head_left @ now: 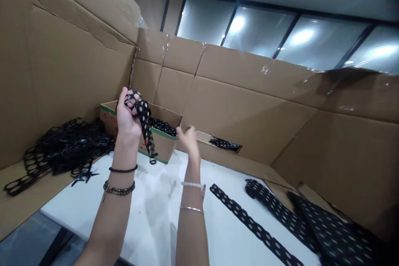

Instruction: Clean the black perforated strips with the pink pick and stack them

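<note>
My left hand [128, 114] is raised over the near side of a small cardboard box [160, 143], closed around a black strip with round holes [144, 116]. The strip's loose end hangs down past the box's front wall, with a ring shape at its tip. Beside the box's right corner is my right hand [188, 137], its thumb apart from its loosely bent fingers. I see nothing held in it, though its fingertips are partly hidden. More black dotted material [162, 126] lies inside the box.
A tangled heap of black holed strips [68, 147] lies left of the box. On the white table [156, 212], a long dotted strip [249, 222] and wider dotted pieces [333, 220] lie to the right. Tall cardboard walls [237, 99] surround the table; black material [225, 144] shows at a slot.
</note>
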Demonstrator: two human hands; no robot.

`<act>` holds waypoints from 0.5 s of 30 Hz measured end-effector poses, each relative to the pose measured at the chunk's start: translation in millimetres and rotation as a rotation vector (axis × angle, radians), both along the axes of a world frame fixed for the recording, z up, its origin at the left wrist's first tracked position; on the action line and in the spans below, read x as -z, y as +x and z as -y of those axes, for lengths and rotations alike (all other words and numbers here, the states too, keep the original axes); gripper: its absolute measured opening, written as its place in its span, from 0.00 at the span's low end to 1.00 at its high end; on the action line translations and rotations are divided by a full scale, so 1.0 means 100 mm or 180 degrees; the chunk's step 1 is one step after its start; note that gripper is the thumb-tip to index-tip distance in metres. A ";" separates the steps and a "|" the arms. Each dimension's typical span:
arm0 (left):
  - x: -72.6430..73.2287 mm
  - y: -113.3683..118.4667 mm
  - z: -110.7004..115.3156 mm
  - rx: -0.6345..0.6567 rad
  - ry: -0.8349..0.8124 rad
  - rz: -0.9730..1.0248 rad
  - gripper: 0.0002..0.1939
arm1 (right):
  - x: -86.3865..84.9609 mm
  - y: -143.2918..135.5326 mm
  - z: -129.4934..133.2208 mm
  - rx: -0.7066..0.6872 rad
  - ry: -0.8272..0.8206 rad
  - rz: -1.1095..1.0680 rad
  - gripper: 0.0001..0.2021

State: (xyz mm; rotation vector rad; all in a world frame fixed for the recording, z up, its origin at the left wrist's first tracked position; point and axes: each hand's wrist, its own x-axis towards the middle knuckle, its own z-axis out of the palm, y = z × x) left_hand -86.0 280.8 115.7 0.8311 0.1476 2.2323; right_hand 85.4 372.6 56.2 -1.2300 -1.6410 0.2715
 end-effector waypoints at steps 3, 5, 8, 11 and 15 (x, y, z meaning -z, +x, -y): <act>-0.01 0.06 0.00 0.0139 -0.0029 0.0045 0.22 | 0.13 -0.28 -0.05 -0.0356 -0.0688 0.0331 0.32; -0.02 0.09 -0.01 0.0241 -0.0132 0.0177 0.21 | 0.14 -0.33 -0.04 -0.0520 -0.0353 0.0085 0.30; -0.02 0.12 -0.04 0.0321 -0.0277 0.0338 0.20 | 0.04 -0.33 0.05 -0.1000 0.0169 -0.0484 0.20; -0.01 0.14 -0.09 0.0352 -0.0328 0.0249 0.19 | -0.11 -0.37 0.23 -0.1479 0.0196 -0.1082 0.20; 0.04 0.24 -0.16 0.0199 -0.0476 -0.0463 0.19 | -0.26 -0.45 0.57 -0.1718 -0.0223 -0.1357 0.30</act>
